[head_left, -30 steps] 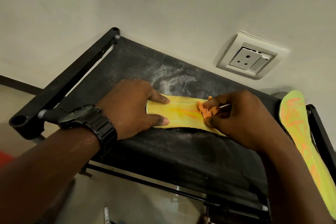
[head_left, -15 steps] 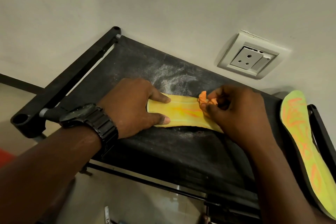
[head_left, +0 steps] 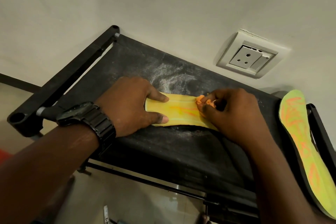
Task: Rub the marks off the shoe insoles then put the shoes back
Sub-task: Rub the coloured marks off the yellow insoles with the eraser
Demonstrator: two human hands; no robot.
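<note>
Head view, looking down at a dusty black fabric shelf stretched on a black tubular rack frame that stands against a pale wall. A flat yellow foam shoe insole lies lengthwise near the middle of the shelf, its upper face streaked with faint orange marks. The left hand, with a black metal-band wristwatch on its wrist, lies palm down over the insole's left end; its forefinger and thumb are extended and press the insole against the fabric, so the hand is spread flat and not clenched. The right hand covers the insole's right end, its fingers curled and pinching a small crumpled orange wad, which touches the insole's upper edge; what the wad is made of cannot be told. A second yellow-green insole, heavily scribbled in orange, rests at the right end of the rack, well apart from the first, its far tip against the wall. A white wall socket plate sits above the shelf.
</note>
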